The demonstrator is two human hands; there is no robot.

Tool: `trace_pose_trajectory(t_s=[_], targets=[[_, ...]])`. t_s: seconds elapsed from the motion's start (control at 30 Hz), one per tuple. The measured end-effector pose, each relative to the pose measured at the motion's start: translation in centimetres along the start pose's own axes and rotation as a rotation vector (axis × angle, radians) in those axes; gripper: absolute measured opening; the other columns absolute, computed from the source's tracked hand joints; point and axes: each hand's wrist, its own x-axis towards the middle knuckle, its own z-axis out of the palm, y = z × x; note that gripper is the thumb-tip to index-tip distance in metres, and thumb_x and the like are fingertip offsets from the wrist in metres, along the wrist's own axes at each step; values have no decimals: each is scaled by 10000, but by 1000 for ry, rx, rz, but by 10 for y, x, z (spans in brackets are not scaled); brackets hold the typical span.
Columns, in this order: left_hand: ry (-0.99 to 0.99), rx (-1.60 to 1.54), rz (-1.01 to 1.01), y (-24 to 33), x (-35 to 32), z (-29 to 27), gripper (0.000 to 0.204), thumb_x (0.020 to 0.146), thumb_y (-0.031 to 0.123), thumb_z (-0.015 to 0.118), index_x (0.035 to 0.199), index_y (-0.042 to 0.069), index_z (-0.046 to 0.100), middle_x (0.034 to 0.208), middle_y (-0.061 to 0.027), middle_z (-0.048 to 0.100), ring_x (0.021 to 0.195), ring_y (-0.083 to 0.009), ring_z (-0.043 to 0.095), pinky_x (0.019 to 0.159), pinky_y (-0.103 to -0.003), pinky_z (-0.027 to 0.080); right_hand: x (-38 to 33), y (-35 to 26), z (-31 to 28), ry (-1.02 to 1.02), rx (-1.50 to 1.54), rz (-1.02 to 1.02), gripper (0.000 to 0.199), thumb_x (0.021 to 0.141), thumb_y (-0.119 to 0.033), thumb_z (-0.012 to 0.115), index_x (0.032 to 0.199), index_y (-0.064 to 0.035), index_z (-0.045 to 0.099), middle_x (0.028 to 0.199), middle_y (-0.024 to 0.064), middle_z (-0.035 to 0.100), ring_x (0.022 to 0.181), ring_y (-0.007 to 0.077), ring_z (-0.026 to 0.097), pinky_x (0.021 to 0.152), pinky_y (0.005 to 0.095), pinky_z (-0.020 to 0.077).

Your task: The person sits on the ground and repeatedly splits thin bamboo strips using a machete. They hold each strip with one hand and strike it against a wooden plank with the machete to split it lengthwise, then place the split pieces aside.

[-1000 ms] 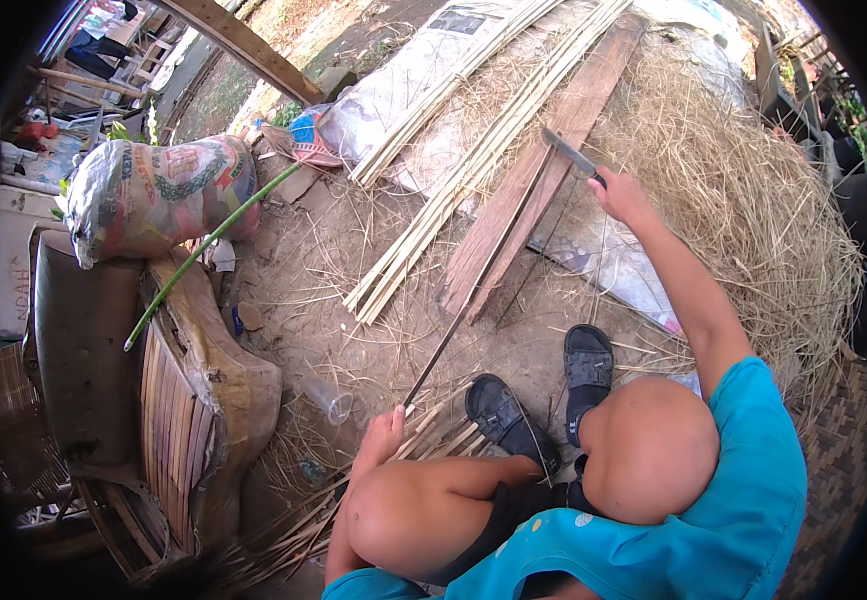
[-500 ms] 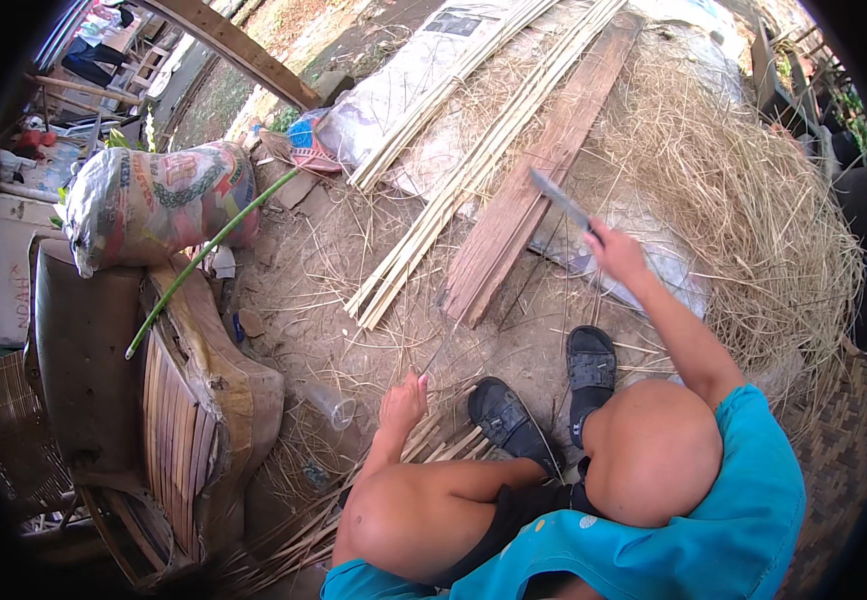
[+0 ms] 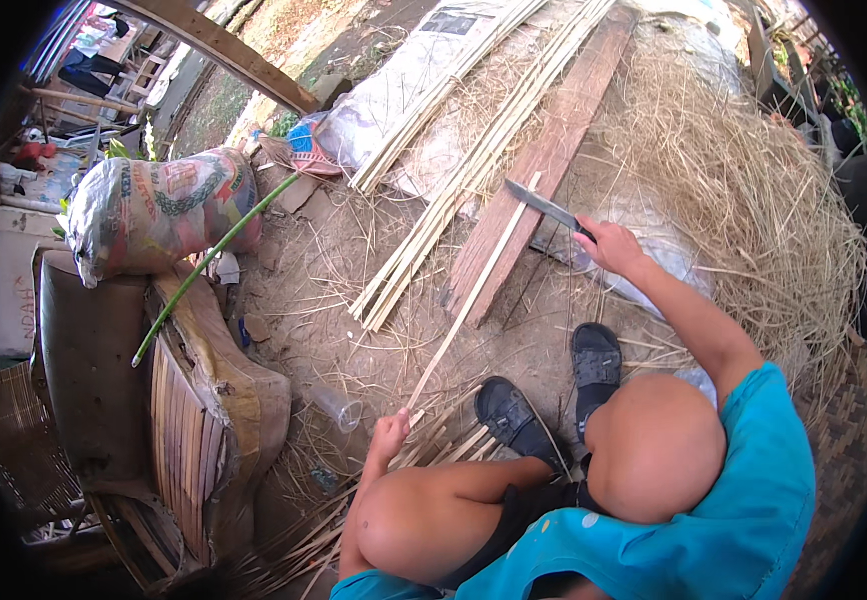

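Observation:
My right hand [image 3: 609, 245] grips the dark handle of a knife [image 3: 544, 205]. The blade points up and left, lying across the far part of a thin pale bamboo strip [image 3: 481, 278]. In my left hand [image 3: 391, 432], closed near my left knee, is the near end of that strip. The strip slants away over a long brown wooden plank [image 3: 554, 155] that lies on the ground. Whether the blade presses on the strip or hovers just over it, I cannot tell. Left of the plank lie bundles of pale bamboo strips [image 3: 454, 220].
A heap of thin shavings [image 3: 744, 190] covers the right side. At left stand a worn armchair [image 3: 204, 390] and a stuffed sack [image 3: 169, 205], with a green stalk [image 3: 209, 262] leaning across. A clear plastic cup [image 3: 337, 408] lies near my left hand. More strips [image 3: 434, 440] lie by my sandals [image 3: 522, 425].
My left hand has shifted slightly down and left. The strip now shows its pale face across the plank. My right hand has moved slightly left, bringing the blade over the strip.

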Motion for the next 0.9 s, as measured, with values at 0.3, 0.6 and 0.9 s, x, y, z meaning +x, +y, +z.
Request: trace_pose_trajectory(t_s=[0.3,0.6,0.9], targets=[[73,114,202,79,64,33,496,1079,417,501,857,3,661,652,-26,583,630,-110,530,597,-311,442,-1,-33,7,-27,114,1,455,1042,-459,488,1330,-126,604,857,240,711,851,445,703,767,550,553],[260,449,183,33,34,26,458,1056,379,498,826,15,652,700,-221,671,662,-411,664,626,-500,489,-12,-47,-21,48,196,-235,457,1031,-449,530,1358,-135,586,882,246,702,829,444,696,771,544,552],[203,721,238,90,55,67,391,1085,390,401,1020,35,550,797,-307,669,777,-516,660,693,-617,498,27,-9,-27,7,116,154,416,1054,-442,481,1311,-135,595,836,223,706,811,425,712,717,529,572]])
